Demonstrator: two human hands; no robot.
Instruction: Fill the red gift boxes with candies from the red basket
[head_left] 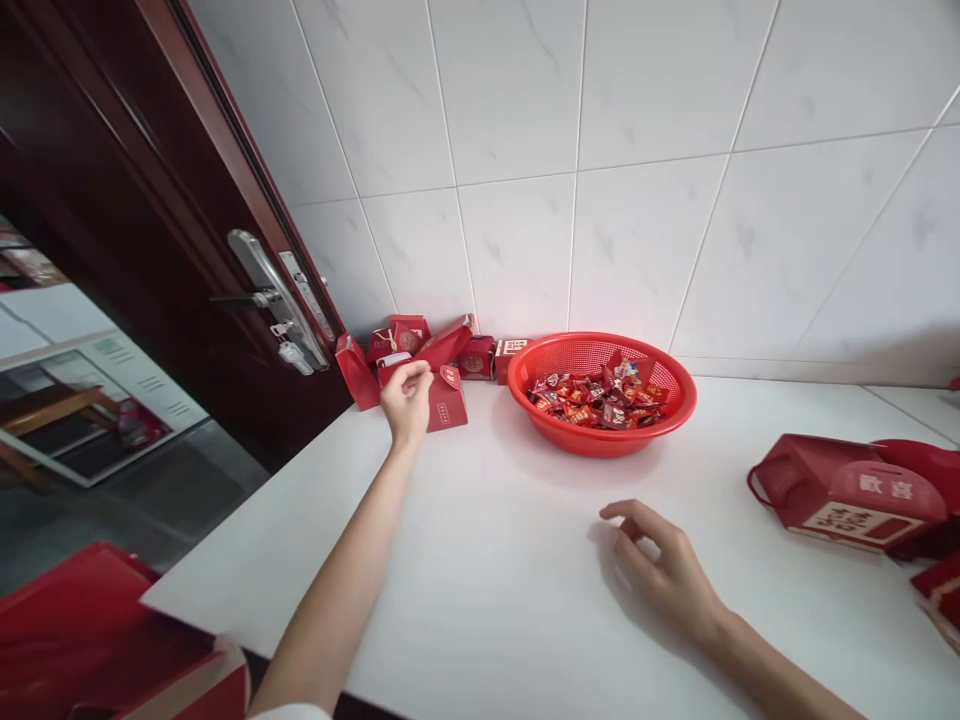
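My left hand (407,402) reaches to the back left of the white tabletop, its thumb and fingers pinched together in front of a red gift box (450,405). Whether the pinch grips part of this box or something small cannot be made out. A red flap or box piece (448,342) slants up just behind the fingers. My right hand (664,565) hovers low over or rests on the tabletop, fingers loosely curled, thumb and index finger apart, holding nothing. Beyond it sits a red plastic basket (600,442) with many small wrapped candies (600,400) inside.
More small red boxes (477,357) line the tiled wall (517,240). A red handled carton (832,490) lies at the right beside other red packages (941,590). A dark door (165,200) stands at the left. Red packaging (82,620) is below the front left table edge.
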